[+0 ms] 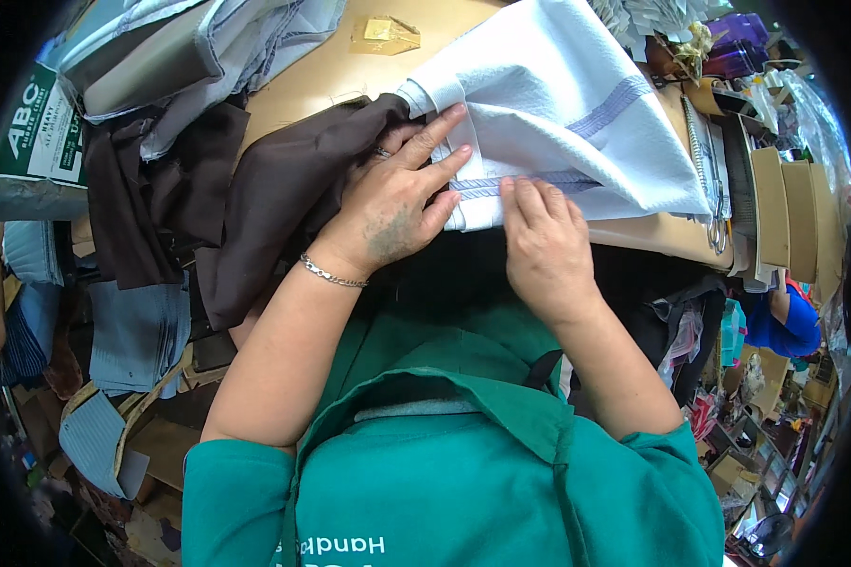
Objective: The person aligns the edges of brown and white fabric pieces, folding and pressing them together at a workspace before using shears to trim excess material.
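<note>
from my remote seat, i see the white cloth (548, 94) with its bluish stripes on the tabletop (303, 87), bunched and lying close to the near edge. the left hand (386, 203) lies across the meeting of white and dark brown cloth (298, 180), its grip apart: fingers spread over the folded band, thumb clear of them. the right hand (550, 241) sets its fingertips, close together, on the striped border; its thumb is hidden, so i cannot tell whether that grip is clamped on the fabric or only pressing.

my main worry is slippage. the brown cloth trails off to the left, and i judge its weight could drag the band out of line if the left hand lightens. the white cloth stands in loose folds, so a pull from the right could skew the stripes or trap a crease beneath the fingers. being near the edge, the border might also slide off.
</note>
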`<control>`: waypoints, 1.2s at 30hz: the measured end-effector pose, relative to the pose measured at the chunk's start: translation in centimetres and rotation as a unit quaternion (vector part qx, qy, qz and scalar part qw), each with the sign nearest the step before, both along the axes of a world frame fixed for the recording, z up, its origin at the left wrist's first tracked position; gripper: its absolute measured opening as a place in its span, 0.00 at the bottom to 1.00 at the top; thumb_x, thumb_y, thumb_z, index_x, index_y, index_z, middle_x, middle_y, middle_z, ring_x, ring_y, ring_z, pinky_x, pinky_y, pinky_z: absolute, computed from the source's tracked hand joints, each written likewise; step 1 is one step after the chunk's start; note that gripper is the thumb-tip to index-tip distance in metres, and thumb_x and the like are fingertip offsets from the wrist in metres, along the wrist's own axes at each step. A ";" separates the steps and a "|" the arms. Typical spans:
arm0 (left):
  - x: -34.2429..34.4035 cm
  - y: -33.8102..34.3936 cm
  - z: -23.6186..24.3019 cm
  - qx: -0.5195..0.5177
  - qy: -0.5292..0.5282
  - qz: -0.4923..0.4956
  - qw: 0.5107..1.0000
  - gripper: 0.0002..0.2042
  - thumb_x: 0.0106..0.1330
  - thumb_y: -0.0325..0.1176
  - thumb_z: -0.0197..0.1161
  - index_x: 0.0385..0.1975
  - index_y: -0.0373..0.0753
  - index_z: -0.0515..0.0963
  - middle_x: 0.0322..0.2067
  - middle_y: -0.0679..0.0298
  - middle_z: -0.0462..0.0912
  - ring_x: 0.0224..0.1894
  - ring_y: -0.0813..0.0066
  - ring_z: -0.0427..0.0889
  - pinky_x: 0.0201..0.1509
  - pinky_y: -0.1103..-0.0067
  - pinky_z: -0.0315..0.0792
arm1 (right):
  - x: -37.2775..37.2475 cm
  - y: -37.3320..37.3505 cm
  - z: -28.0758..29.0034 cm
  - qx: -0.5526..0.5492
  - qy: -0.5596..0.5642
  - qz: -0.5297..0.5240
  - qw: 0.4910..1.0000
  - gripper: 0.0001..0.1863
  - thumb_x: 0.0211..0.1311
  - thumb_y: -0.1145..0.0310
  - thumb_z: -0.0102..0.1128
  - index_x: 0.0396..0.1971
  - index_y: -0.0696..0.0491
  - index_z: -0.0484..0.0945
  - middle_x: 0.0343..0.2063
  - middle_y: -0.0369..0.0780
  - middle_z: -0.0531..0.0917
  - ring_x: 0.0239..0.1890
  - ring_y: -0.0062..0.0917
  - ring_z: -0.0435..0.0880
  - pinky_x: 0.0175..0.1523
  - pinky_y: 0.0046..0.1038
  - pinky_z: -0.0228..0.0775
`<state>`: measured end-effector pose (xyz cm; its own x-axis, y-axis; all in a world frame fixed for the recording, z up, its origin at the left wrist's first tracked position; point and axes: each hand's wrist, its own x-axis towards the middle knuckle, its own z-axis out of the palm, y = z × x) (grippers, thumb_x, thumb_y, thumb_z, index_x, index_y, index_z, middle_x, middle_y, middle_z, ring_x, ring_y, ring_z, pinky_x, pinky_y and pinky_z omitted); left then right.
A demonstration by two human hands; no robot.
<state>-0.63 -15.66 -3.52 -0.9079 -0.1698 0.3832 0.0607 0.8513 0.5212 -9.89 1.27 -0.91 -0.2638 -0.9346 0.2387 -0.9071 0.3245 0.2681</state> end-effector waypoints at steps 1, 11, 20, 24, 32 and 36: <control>-0.1 0.0 0.2 -0.002 -0.006 0.001 1.000 0.21 0.52 0.32 0.63 0.49 0.42 0.75 0.63 0.66 0.60 0.54 0.59 0.68 0.57 0.71 0.65 | -0.5 0.3 -0.2 -0.008 0.001 -0.005 1.000 0.20 0.50 0.70 0.49 0.43 0.61 0.74 0.35 0.39 0.73 0.42 0.28 0.72 0.45 0.30 0.66; -0.4 -0.6 0.3 0.004 -0.029 -0.021 0.999 0.24 0.52 0.36 0.65 0.51 0.43 0.74 0.64 0.64 0.57 0.57 0.57 0.65 0.61 0.69 0.61 | 0.7 -1.4 -0.5 -0.091 -0.126 0.086 0.984 0.15 0.49 0.71 0.49 0.37 0.62 0.75 0.35 0.40 0.73 0.38 0.32 0.72 0.42 0.30 0.69; -0.3 -0.5 0.5 -0.022 -0.058 -0.012 0.998 0.25 0.50 0.31 0.64 0.53 0.46 0.73 0.65 0.66 0.55 0.57 0.56 0.65 0.60 0.68 0.63 | 2.1 -2.8 -0.9 -0.056 -0.104 0.026 0.993 0.15 0.48 0.69 0.51 0.35 0.61 0.76 0.39 0.40 0.71 0.42 0.29 0.70 0.41 0.27 0.67; -0.1 -0.8 0.6 -0.015 -0.059 -0.021 0.998 0.27 0.48 0.32 0.65 0.53 0.46 0.72 0.66 0.65 0.54 0.58 0.54 0.64 0.59 0.67 0.64 | 2.0 -2.3 -1.5 -0.088 -0.076 0.042 0.992 0.18 0.49 0.68 0.51 0.41 0.59 0.74 0.42 0.40 0.72 0.43 0.29 0.70 0.44 0.29 0.65; -0.1 -0.3 0.8 -0.072 -0.100 0.001 0.992 0.41 0.35 0.31 0.69 0.58 0.45 0.65 0.67 0.68 0.49 0.60 0.60 0.59 0.52 0.62 0.69 | 1.8 -2.3 -1.9 -0.049 -0.067 0.024 0.996 0.24 0.49 0.68 0.51 0.50 0.56 0.70 0.47 0.41 0.71 0.52 0.31 0.69 0.52 0.33 0.63; -0.2 -0.2 2.1 -0.047 -0.130 -0.024 0.990 0.40 0.37 0.33 0.71 0.58 0.41 0.65 0.66 0.64 0.50 0.62 0.56 0.58 0.58 0.64 0.65 | 0.7 0.3 -1.3 -0.068 -0.197 0.048 0.977 0.23 0.49 0.75 0.50 0.49 0.57 0.70 0.53 0.41 0.70 0.57 0.33 0.68 0.59 0.42 0.60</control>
<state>-0.85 -15.84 -1.46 -0.9842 -0.0988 0.1469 -0.0238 0.8960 0.4433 -9.19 1.55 -2.20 -0.2738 -0.9259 0.2601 -0.9590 0.2422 -0.1474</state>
